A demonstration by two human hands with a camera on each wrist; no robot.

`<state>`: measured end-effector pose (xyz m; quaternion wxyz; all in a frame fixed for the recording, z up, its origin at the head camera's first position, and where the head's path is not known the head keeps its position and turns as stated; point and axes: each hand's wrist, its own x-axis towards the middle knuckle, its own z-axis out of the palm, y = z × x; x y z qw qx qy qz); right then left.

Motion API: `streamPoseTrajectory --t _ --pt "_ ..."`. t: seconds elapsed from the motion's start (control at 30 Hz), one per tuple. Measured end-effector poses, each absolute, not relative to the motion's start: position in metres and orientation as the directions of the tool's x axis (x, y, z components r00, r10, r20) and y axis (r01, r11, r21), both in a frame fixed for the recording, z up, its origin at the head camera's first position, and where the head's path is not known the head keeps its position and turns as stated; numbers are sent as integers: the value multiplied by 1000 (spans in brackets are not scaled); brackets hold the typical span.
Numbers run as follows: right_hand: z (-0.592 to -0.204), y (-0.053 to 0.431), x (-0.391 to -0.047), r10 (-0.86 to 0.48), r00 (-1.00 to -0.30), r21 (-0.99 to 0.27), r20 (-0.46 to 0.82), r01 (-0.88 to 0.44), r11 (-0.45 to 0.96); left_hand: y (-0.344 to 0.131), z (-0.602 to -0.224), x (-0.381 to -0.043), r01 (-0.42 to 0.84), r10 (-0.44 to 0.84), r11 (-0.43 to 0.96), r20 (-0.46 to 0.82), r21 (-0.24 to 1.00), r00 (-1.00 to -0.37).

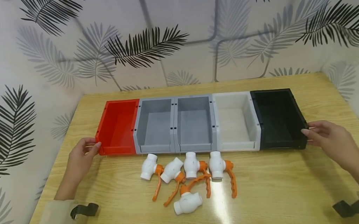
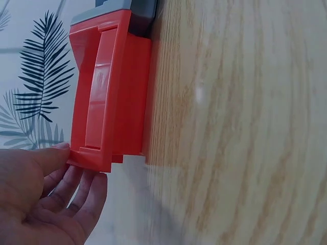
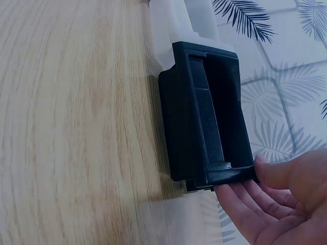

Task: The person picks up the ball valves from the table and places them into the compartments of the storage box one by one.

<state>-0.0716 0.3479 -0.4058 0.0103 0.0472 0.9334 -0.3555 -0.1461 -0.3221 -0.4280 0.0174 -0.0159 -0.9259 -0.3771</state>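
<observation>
Five open bins stand joined in a row: a red bin (image 1: pixel 119 129), two grey bins (image 1: pixel 156 126) (image 1: pixel 194 123), a white bin (image 1: pixel 234 121) and a black bin (image 1: pixel 279 120). My left hand (image 1: pixel 82 160) pinches the red bin's outer front corner. In the left wrist view its thumb lies at the rim, with the fingers against the outer side. At the opposite end, my right hand (image 1: pixel 333 142) holds the black bin's outer edge between thumb and fingers, as the right wrist view also shows.
In front of the bins lie several white ball valves (image 1: pixel 188 202) with orange handles, some overlapping. Everything stands on a wood-grain table (image 1: pixel 283 188). Behind the table's far edge hangs a leaf-patterned cloth (image 1: pixel 198 29).
</observation>
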Motion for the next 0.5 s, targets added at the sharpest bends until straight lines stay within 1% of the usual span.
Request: streamPoseTrajectory --t 0.2,0.5 --pt "-411 351 -74 78 -997 -695 -5 60 716 -318 -429 -151 34 10 686 37 727 -999" --pt "-418 348 -86 95 -991 -721 95 -3 693 -310 -433 -160 53 -20 686 91 726 -996"
